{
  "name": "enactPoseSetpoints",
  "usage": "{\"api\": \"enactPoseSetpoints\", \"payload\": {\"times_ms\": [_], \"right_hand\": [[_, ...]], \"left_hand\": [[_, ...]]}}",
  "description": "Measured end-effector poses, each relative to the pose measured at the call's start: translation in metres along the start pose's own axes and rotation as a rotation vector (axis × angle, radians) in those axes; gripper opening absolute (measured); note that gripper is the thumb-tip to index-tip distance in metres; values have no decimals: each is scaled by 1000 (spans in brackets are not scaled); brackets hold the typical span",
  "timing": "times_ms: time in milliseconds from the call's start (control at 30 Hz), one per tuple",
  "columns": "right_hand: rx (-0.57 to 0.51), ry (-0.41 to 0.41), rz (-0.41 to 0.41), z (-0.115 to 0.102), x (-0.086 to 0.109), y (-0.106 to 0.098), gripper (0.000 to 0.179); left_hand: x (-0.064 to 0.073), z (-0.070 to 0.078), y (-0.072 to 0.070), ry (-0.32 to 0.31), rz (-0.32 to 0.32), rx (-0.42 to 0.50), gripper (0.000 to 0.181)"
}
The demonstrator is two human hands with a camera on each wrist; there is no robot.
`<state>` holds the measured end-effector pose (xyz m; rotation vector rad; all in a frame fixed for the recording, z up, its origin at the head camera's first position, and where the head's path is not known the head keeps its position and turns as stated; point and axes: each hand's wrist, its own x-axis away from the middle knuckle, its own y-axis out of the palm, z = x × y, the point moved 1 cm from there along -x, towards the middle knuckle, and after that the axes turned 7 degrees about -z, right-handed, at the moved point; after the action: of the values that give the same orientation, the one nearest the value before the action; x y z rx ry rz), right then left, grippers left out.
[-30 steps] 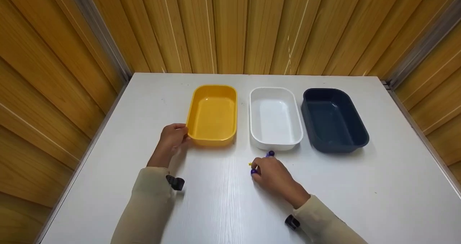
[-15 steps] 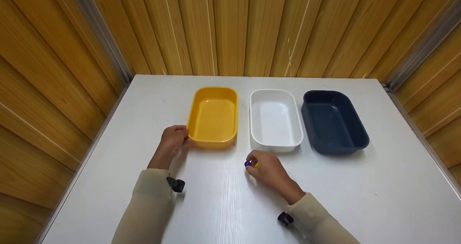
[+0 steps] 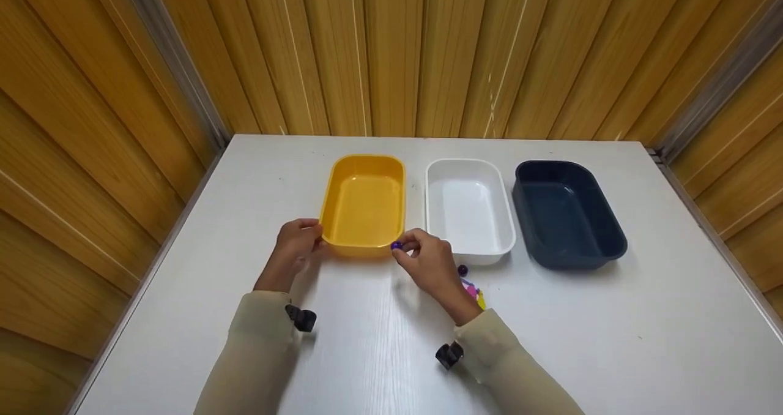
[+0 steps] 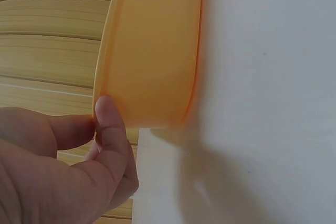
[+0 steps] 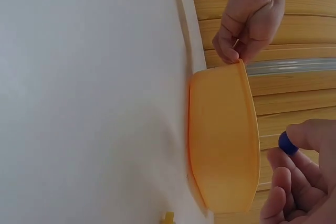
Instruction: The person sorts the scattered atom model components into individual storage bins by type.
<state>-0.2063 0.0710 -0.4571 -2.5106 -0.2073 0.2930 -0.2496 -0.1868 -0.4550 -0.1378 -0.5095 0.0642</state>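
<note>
My left hand point(image 3: 295, 243) pinches the near left rim of a yellow plastic container point(image 3: 367, 207); in the left wrist view, thumb and finger lie on either side of that rim. Between the thumb and fingertips of my right hand point(image 3: 431, 265) is a small purple-blue ball point(image 3: 396, 245), held at the container's near right corner. The right wrist view shows the same ball point(image 5: 286, 143) above the rim's level. Behind the right wrist lie a dark purple ball point(image 3: 462, 270), a pink piece point(image 3: 471, 290) and a yellow piece point(image 3: 481, 300), partly hidden by the arm.
A white container point(image 3: 468, 213) stands to the right of the yellow one, with a narrow gap between them. Farther right is a dark blue container point(image 3: 566, 219). All three rest on a white table point(image 3: 361, 354), enclosed by wood-patterned walls point(image 3: 391, 54).
My right hand has moved left and away from me, from in front of the white container to the yellow one, carrying the ball. Small pieces it covered now show. The left hand keeps its hold.
</note>
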Motion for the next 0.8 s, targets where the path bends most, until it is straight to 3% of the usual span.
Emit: {"api": "enactPoseSetpoints", "payload": {"times_ms": [267,600,800], "right_hand": [[-55,76,40,0,-21,11,15],[-19,69,67,9,-27,17,15],[4,54,71,9,-25,16,16]], "left_hand": [[-2,-1,0,6,6,-25,36],[-1,-2,-1,4,-3,-31,37],[-1,-3,-1,25,-3,27,37]]}}
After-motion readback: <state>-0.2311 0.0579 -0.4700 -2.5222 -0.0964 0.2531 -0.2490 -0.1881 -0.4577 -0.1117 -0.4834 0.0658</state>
